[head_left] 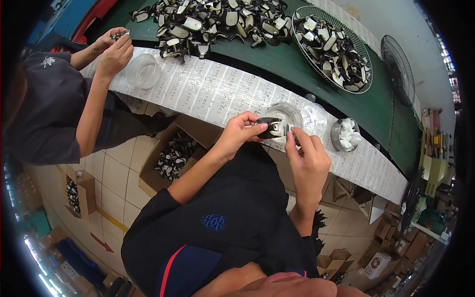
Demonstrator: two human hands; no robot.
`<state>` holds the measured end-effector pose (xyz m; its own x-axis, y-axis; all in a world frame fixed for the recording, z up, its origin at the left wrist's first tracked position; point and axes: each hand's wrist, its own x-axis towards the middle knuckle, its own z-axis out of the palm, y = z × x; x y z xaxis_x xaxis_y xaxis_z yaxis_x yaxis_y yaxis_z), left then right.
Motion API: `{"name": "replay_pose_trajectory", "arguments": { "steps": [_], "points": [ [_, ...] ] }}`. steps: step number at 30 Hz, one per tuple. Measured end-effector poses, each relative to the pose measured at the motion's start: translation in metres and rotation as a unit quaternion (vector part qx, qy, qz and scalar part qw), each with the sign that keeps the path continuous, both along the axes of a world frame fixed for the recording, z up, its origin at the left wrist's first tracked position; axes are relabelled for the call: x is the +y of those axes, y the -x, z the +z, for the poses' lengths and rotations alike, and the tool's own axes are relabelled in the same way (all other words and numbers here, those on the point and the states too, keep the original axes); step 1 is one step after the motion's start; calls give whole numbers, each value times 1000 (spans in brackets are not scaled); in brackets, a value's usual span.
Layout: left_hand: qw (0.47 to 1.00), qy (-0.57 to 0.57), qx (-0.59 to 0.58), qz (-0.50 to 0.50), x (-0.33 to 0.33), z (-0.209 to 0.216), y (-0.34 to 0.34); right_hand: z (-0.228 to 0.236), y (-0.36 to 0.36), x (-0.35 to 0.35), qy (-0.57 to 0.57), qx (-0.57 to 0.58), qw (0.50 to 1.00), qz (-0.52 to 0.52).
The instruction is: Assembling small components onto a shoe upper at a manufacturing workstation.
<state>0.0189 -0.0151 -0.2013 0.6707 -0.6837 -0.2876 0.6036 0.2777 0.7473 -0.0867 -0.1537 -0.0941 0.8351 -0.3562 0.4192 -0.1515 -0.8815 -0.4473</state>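
My left hand (239, 135) grips a small curved black part with a pale inner side (270, 128), fingers behind it and thumb on its edge. Close to the part's right end, my right hand (309, 157) pinches a small dark piece (287, 129) between thumb and fingertips. Whether this piece touches the part I cannot tell. Just behind both hands stands a round clear tub (295, 112) on the paper-covered ledge (217, 94). Beside it lies a clear plastic bag or wrap (314, 118), and further right a round container (336, 136) holds crumpled white pieces (349, 135).
Similar black-and-pale parts (222, 22) are heaped on the green bench (277, 54); more fill a wire basket (370, 74). A fan (397, 69) stands far right. At left, a co-worker's hands (115, 52) work near a clear tub (144, 71). A cardboard box (148, 171) of parts sits below.
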Motion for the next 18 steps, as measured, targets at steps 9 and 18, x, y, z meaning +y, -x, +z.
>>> {"name": "replay_pose_trajectory", "arguments": {
  "steps": [9, 18],
  "points": [
    [1000, 15, 16, 1, 1, 1, 2, -9, -2, 14, -41, 1, 999, 0],
    [1000, 20, 18, -9, 2, -2, -2, -16, -2, 0, -33, -6, 998, -46]
  ]
}}
